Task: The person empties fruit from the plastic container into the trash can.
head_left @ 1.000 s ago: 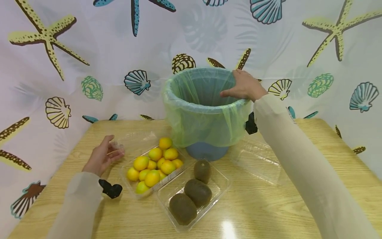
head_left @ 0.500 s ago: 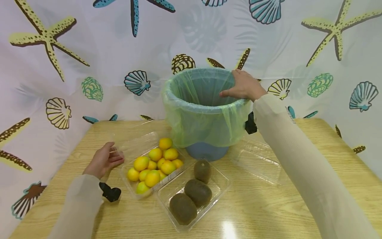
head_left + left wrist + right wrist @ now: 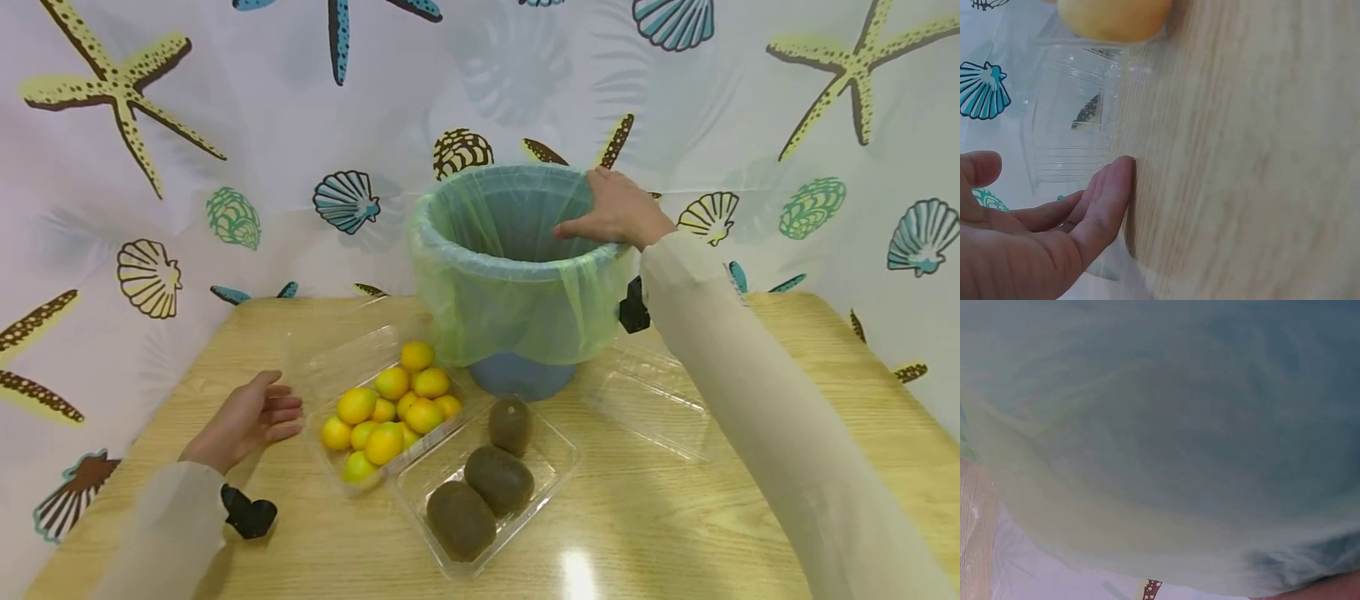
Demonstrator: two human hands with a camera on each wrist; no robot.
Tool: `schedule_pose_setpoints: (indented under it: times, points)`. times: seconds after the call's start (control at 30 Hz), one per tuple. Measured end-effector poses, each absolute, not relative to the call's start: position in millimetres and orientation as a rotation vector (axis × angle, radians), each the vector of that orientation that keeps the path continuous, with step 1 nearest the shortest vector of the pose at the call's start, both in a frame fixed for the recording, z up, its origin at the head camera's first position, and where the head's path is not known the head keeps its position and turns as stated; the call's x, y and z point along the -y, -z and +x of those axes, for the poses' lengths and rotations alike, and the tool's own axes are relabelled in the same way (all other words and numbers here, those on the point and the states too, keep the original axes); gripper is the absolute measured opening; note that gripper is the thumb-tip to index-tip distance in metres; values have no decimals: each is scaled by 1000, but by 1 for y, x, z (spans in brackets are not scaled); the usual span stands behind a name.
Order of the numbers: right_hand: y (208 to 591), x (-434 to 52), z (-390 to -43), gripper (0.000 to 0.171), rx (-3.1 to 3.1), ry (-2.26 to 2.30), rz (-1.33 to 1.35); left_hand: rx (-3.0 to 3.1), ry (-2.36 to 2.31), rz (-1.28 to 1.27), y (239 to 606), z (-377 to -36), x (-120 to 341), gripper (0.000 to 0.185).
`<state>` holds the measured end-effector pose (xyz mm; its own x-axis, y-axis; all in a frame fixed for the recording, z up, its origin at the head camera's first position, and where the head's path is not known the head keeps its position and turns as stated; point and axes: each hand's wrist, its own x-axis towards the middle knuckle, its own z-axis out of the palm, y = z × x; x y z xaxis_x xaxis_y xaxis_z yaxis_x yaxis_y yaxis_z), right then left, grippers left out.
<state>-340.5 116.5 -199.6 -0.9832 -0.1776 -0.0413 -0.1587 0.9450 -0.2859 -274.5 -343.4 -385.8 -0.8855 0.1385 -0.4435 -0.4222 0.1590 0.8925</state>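
Note:
My left hand (image 3: 247, 421) is beside the left edge of a clear hinged container (image 3: 322, 467) heaped with small yellow-orange citrus fruits (image 3: 384, 443). Its fingers are relaxed and hold nothing, apart from the container's opened-out clear lid (image 3: 348, 348). In the left wrist view the lid (image 3: 1072, 125) lies beyond the fingertips. My right hand (image 3: 618, 208) grips the right rim of a blue bin (image 3: 521, 377), its thumb inside the opening. A thin yellow-green bag (image 3: 517, 321) lines the bin and folds over its rim. The bag fills most of the right wrist view.
In front of the bin, a second clear container (image 3: 551, 479) holds three brown kiwis (image 3: 498, 482). Its clear lid (image 3: 648, 400) lies flat to the right. Behind the wooden table (image 3: 675, 533) hangs a cloth (image 3: 285, 108) printed with shells and starfish.
My left hand has come away from the lid's edge and drawn back down and left, its fingers loosening. The right hand keeps its place on the bin rim.

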Motion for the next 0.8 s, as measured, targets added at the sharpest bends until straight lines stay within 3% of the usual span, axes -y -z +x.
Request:
schedule_pose_setpoints:
  times: [0.8]
  points:
    - [200,-116,-340,94,-3025,449,-264,-1955,-1630,-231,382,-218,327,66]
